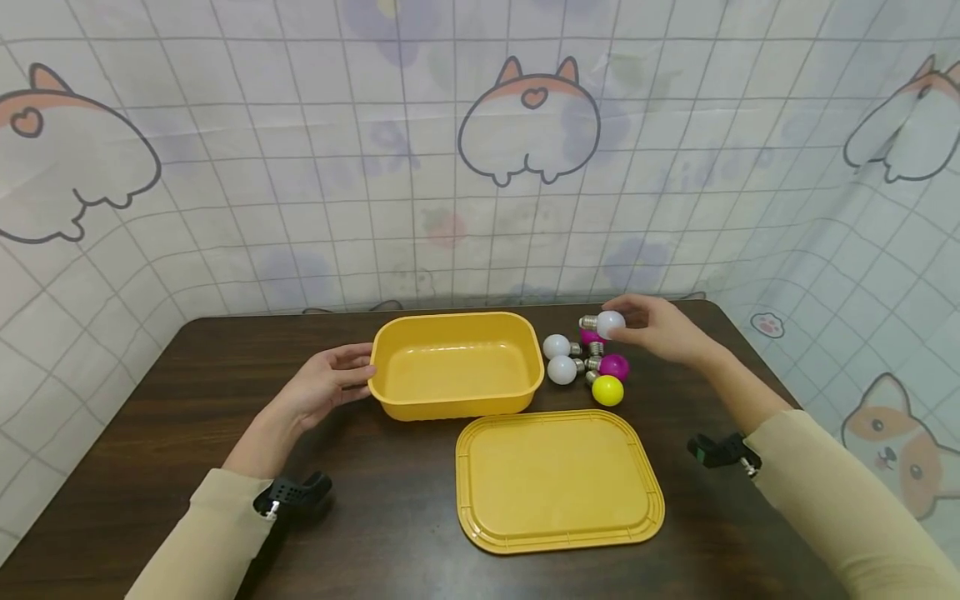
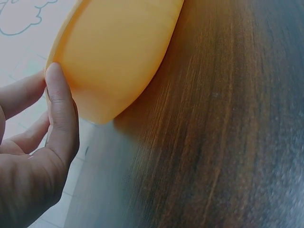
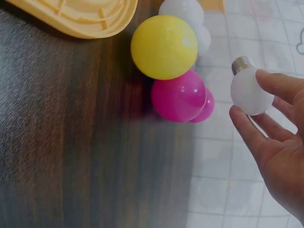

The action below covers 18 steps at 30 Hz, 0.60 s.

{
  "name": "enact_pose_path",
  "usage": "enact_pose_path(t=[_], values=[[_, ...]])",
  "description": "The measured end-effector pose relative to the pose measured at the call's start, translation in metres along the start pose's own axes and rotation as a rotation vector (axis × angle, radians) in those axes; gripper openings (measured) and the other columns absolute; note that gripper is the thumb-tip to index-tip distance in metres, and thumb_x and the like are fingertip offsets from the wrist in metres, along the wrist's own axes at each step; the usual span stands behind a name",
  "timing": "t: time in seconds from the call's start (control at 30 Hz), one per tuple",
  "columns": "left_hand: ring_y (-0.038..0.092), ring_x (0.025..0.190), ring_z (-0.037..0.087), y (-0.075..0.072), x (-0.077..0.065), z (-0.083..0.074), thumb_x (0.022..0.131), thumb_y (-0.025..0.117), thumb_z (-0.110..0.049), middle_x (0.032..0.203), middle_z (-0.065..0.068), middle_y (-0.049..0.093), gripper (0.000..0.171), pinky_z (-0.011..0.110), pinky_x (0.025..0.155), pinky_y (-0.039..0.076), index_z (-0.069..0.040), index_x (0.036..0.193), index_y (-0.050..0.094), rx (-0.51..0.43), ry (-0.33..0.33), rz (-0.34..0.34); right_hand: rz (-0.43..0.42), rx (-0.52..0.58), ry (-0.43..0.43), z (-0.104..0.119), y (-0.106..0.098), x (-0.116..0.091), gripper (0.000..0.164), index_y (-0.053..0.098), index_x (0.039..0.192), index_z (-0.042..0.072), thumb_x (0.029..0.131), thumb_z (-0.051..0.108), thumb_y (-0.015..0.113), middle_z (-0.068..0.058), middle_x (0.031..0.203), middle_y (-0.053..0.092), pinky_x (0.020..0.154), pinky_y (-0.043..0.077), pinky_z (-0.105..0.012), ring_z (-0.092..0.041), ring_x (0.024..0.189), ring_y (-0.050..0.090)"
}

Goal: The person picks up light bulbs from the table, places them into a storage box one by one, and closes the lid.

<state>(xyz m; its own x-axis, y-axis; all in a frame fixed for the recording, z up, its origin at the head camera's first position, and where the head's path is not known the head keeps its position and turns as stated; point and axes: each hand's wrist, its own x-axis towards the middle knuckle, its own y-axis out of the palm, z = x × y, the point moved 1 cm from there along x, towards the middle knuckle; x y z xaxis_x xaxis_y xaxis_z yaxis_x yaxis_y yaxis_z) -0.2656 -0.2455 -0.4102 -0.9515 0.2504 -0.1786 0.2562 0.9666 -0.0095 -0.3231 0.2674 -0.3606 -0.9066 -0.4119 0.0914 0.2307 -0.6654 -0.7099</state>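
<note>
White bulb (image 1: 611,325), its globe pinched by the right hand (image 1: 662,330), points its base left toward the yellow box (image 1: 450,408), whose left end the left hand (image 1: 321,388) pinches.

Tub (image 1: 457,408) set on the table (image 1: 360,500), left hand (image 1: 330,383) placed at its left end, lid (image 1: 558,483) laid before it toward the right, bulbs (image 1: 562,369) clustered behind the lid, another bulb (image 1: 611,324) held in the right hand (image 1: 660,327), seemingly above them, cloth (image 1: 487,225) hung behind
</note>
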Motion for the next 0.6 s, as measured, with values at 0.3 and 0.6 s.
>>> enact_pose_path(t=[0.3,0.6], values=[[0.067,0.098,0.016,0.000,0.001,0.000,0.102,0.065,-0.009,0.137,0.019,0.053,0.064,0.029,0.088,0.058,0.004,0.156,0.033,-0.005,-0.003,0.004,0.018,0.040,-0.025,0.008,0.007,0.009,0.049,0.054,0.141,-0.002,0.099,0.017,0.071,-0.022,0.136,0.059,0.098,0.052,-0.056,-0.042,0.124,0.058],[0.067,0.096,0.015,0.000,0.000,0.001,0.103,0.064,-0.009,0.136,0.017,0.053,0.065,0.027,0.086,0.059,0.004,0.157,0.030,-0.021,-0.011,0.014,0.029,0.048,-0.042,0.020,0.016,0.019,0.046,0.058,0.138,0.001,0.098,0.018,0.073,-0.019,0.135,0.060,0.097,0.054,-0.053,-0.041,0.124,0.059]])
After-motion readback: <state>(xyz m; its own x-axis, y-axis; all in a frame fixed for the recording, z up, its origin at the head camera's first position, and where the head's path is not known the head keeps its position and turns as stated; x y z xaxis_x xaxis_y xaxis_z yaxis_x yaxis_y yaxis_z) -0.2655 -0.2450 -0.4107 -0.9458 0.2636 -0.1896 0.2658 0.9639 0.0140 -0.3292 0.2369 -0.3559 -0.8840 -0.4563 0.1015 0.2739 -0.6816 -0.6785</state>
